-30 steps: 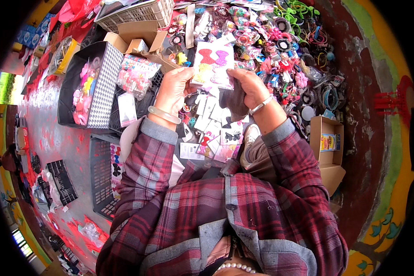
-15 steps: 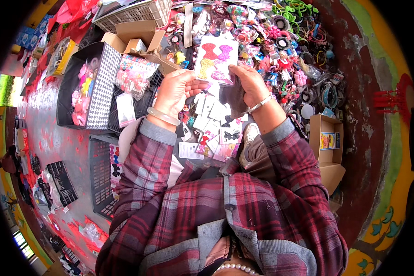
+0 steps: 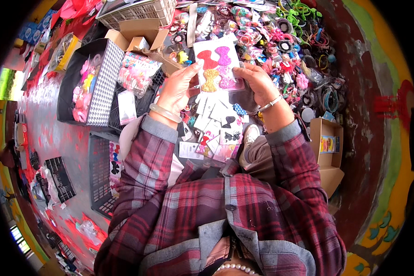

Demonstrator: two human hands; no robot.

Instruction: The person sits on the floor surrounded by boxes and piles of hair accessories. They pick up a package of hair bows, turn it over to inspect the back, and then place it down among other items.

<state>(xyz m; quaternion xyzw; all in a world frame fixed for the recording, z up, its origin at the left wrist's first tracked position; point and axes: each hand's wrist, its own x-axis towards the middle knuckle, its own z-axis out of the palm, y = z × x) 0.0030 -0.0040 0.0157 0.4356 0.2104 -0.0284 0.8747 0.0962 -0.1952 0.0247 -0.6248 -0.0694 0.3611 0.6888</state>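
Observation:
Between both hands I hold a card of glitter bows [image 3: 217,66] upright, with a red, a purple, a gold and a pink bow on white backing. My left hand [image 3: 177,88] pinches its left edge, thumb on the front. At the right edge, my right hand [image 3: 261,85] grips with the thumb in front; its other fingers are partly hidden. Below the card lie several white cards [image 3: 208,115], some overlapping. Near my right wrist is a small blue patterned bow [image 3: 239,109]. A card with black bows [image 3: 231,136] lies closer to me.
A heap of hair accessories [image 3: 276,50] spreads beyond my hands. On the left stand a houndstooth-patterned box [image 3: 111,83], an open cardboard box [image 3: 145,28] and a dark plastic crate [image 3: 100,170]. An open brown box [image 3: 329,158] sits at the right. My shoe [image 3: 250,140] is beside the cards.
The card of glitter bows has come slightly toward me and now faces me more squarely. My left thumb has moved up its left edge. The blue patterned bow has come into view.

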